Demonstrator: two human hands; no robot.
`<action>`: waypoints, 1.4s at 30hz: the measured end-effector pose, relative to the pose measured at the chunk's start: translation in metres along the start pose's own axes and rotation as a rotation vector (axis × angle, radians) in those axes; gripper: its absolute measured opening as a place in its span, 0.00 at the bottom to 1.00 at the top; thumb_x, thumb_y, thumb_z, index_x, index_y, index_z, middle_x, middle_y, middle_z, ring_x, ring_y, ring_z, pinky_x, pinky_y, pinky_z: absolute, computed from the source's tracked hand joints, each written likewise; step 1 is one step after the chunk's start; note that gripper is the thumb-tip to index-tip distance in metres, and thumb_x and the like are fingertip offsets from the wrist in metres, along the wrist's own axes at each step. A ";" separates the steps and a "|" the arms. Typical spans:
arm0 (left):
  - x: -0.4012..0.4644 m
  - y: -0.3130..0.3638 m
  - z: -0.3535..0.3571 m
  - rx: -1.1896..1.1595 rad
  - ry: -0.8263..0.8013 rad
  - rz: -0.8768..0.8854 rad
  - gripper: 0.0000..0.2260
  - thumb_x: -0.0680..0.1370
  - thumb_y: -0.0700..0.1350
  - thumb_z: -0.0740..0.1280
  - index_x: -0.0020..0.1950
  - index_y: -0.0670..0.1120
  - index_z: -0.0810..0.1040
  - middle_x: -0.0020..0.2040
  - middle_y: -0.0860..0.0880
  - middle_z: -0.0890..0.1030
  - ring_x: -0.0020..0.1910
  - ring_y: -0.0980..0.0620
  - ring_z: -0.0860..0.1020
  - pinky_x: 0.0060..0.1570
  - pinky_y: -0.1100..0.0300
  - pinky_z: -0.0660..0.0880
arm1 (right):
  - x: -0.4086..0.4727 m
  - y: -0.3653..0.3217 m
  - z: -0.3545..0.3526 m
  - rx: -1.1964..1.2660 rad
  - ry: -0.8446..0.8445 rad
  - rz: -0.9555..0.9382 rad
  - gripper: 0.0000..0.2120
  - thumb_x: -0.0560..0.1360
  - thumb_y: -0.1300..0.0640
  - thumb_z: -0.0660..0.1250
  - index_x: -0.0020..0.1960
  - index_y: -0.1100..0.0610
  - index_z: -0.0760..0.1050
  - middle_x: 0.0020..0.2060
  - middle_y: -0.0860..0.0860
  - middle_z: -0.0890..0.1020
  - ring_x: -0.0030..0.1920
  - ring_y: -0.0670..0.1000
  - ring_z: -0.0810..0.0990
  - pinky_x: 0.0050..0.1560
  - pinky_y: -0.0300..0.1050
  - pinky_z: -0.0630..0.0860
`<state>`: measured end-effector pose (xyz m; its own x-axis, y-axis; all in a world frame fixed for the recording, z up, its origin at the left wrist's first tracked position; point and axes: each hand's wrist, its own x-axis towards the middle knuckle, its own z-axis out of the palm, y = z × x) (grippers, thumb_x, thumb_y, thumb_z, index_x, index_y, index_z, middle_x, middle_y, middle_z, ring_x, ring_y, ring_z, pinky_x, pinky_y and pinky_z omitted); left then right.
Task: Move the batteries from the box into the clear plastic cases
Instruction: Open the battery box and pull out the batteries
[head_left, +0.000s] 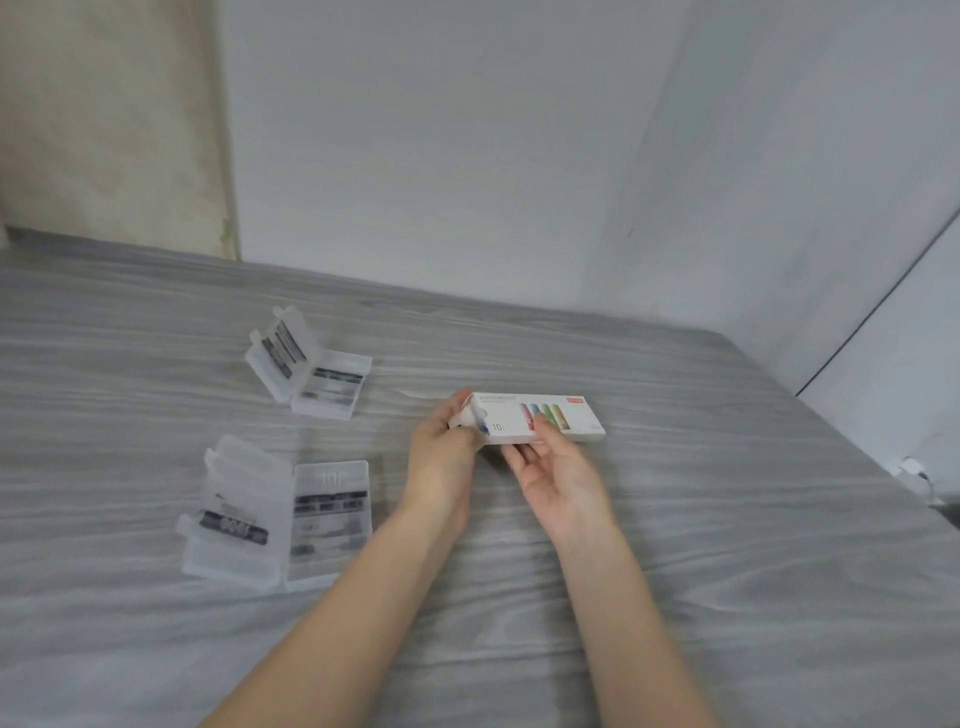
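A white battery box (550, 417) with coloured batteries printed on it is held just above the grey table. My right hand (553, 478) supports it from below, thumb on its top face. My left hand (441, 452) grips the box's left end, fingers at the end flap. Two clear plastic cases lie open on the table to the left: one far case (306, 364) and one near case (280, 514). Both carry dark labels; whether batteries lie inside them is too blurred to tell.
The grey wood-grain table (675, 571) runs back to a white wall. A white cable or plug (911, 470) lies at the table's right edge. Bare table surface lies between the cases and my hands.
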<state>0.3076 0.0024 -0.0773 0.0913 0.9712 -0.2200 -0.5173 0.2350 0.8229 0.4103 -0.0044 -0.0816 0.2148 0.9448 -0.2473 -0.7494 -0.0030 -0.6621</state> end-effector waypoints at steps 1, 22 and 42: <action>0.001 -0.001 0.000 0.035 -0.002 0.017 0.25 0.72 0.24 0.53 0.66 0.39 0.70 0.59 0.39 0.78 0.60 0.45 0.76 0.63 0.54 0.72 | 0.001 -0.001 0.000 -0.016 0.004 0.005 0.07 0.75 0.67 0.62 0.53 0.63 0.74 0.38 0.57 0.86 0.41 0.53 0.85 0.33 0.45 0.82; 0.003 0.006 -0.008 0.044 -0.169 0.079 0.11 0.72 0.31 0.68 0.48 0.46 0.79 0.45 0.47 0.82 0.45 0.50 0.80 0.49 0.61 0.76 | -0.011 -0.020 -0.002 0.060 -0.020 0.063 0.04 0.76 0.68 0.61 0.48 0.67 0.75 0.34 0.60 0.85 0.36 0.55 0.86 0.37 0.51 0.84; 0.001 0.007 -0.006 0.106 -0.078 0.200 0.04 0.75 0.40 0.67 0.46 0.43 0.81 0.42 0.44 0.82 0.40 0.50 0.79 0.43 0.60 0.77 | -0.008 -0.019 -0.004 0.029 -0.032 0.100 0.04 0.76 0.66 0.62 0.49 0.65 0.75 0.34 0.58 0.85 0.35 0.52 0.86 0.33 0.45 0.83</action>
<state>0.2986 0.0044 -0.0747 0.0637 0.9979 -0.0093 -0.4402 0.0364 0.8971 0.4254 -0.0127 -0.0695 0.1185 0.9503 -0.2879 -0.7839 -0.0884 -0.6145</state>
